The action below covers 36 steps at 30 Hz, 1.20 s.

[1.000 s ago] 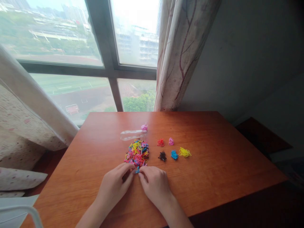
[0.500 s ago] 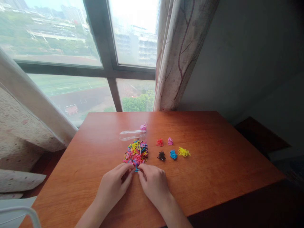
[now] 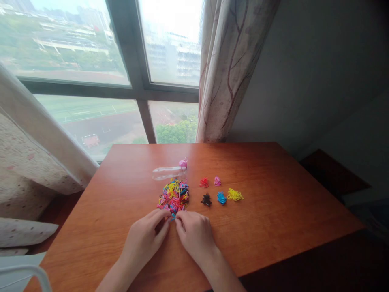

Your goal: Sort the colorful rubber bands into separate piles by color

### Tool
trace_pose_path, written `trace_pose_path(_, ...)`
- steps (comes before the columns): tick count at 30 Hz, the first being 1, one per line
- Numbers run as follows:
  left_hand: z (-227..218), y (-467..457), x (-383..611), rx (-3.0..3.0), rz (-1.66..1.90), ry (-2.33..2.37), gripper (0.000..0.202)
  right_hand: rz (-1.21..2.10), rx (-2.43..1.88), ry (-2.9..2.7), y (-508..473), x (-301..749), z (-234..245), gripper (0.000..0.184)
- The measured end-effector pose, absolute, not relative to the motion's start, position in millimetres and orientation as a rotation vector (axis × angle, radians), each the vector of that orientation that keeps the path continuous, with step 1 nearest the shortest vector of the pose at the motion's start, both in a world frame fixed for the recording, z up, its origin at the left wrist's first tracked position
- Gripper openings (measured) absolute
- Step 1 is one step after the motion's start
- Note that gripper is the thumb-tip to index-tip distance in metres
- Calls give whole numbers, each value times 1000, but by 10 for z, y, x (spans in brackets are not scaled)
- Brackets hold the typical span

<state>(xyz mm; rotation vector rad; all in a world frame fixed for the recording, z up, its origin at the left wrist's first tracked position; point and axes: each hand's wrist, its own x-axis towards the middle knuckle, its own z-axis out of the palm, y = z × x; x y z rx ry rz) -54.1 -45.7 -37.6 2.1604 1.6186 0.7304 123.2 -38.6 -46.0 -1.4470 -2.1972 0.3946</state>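
Note:
My left hand and my right hand meet at the near edge of a mixed heap of small coloured rubber bands. A blue rubber band shows between the fingertips, with both hands pinched closed on it. Fingers partly cover it, so its full shape is hidden. To the right of the heap lie smaller single-colour bunches: red bands, pink bands, black bands, blue bands and yellow bands.
Behind the heap, a clear plastic container with a pink top lies on the wooden table. A window with curtains stands at the table's far edge. A white curved rail is at lower left.
The fingertips and the blue rubber band have shifted very slightly. The right thumb and forefinger have drawn a little closer to the left hand. The bunches look the same.

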Motion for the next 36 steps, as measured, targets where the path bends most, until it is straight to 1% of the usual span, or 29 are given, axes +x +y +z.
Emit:
trace_pose_path(8, -385, -470, -543, 2175, 725, 1628, 19, 414, -1397, -1968, -441, 1419, -424, 15)
trace_pose_path(11, -387, -485, -538, 2187, 697, 1631, 18, 348, -1477, -1850, -388, 1711, -422, 19)
trace_pose_path(16, -387, -489, -532, 2209, 692, 1612, 19, 130, -1677, -1699, -243, 2250, -452, 23)
trace_pose_path(20, -389, -489, -530, 2211, 678, 1616, 18, 49, -1790, -1675, -194, 2396, -494, 24)
trace_pose_path(25, -383, -500, -530, 2230, 667, 1633, 18, 51, -1824, -1698, -206, 2367, -538, 22)
trace_pose_path(29, -362, -500, -508, 2248, 655, 1635, 19, 59, -1774, -1689, -233, 2325, -511, 24)
trace_pose_path(36, -285, -496, -386, 2379, 574, 1660, 19, 230, -1596, -1783, -360, 1986, -449, 22)
